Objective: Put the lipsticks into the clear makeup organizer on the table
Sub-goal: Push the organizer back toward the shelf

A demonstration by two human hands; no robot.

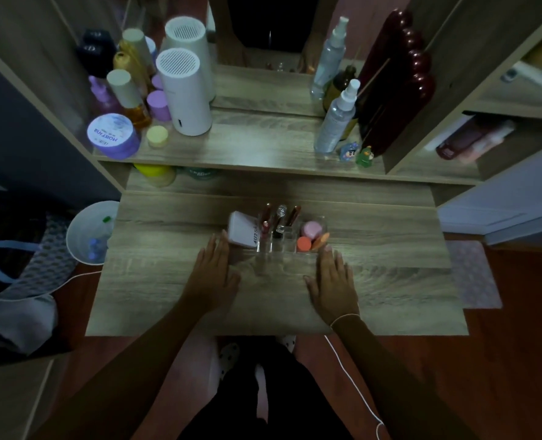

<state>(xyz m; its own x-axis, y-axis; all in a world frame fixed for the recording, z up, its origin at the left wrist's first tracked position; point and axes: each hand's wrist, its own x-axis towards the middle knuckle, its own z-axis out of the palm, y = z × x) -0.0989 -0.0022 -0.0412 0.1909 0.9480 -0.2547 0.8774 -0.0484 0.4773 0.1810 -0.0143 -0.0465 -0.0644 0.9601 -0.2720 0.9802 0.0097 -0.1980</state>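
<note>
The clear makeup organizer [290,246] stands in the middle of the wooden table [168,296]. Three lipsticks stand upright in its back slots: a dark red one [265,217], a clear-capped one [280,219] and a brown-red one [294,216]. A white compact [242,231] leans in its left side, and pink and orange sponges [310,236] fill its right side. My left hand [214,274] lies flat on the table just left of the organizer, fingers apart and holding nothing. My right hand [333,281] lies flat just in front of its right end, also holding nothing.
A raised shelf [247,147] behind holds a purple jar [112,134], bottles, two white cylinders [183,90] at left, and spray bottles [336,119] and small figurines at right. A white bin [88,233] stands left of the table. A mirror stands at the back.
</note>
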